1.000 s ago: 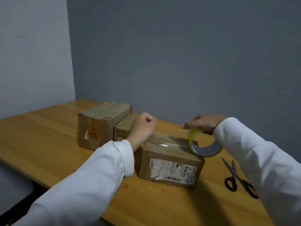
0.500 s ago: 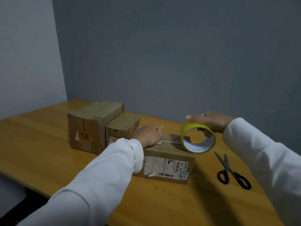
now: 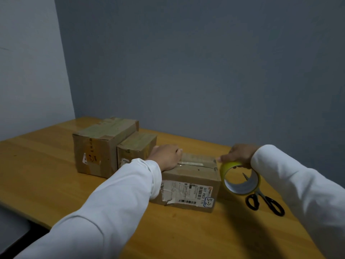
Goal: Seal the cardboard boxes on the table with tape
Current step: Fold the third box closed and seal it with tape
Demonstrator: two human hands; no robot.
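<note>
Three cardboard boxes stand on the wooden table [image 3: 46, 184]. The near box [image 3: 188, 187], with a shipping label on its front, has a strip of tape running along its top seam. My left hand [image 3: 166, 157] presses palm down on the left end of that top. Just past the box's right edge, my right hand [image 3: 239, 155] grips a yellow tape roll [image 3: 240, 179] from above and holds it upright. A small box [image 3: 138, 146] and a taller box [image 3: 99, 146] sit behind at the left, their tops covered in tape.
Black-handled scissors [image 3: 265, 201] lie on the table to the right of the roll, partly behind it. A grey wall runs close behind the table's far edge. The table's front edge drops off at lower left.
My left hand came down from a raised fist onto the near box's top. My right hand carried the tape roll to the right, past the box's right edge.
</note>
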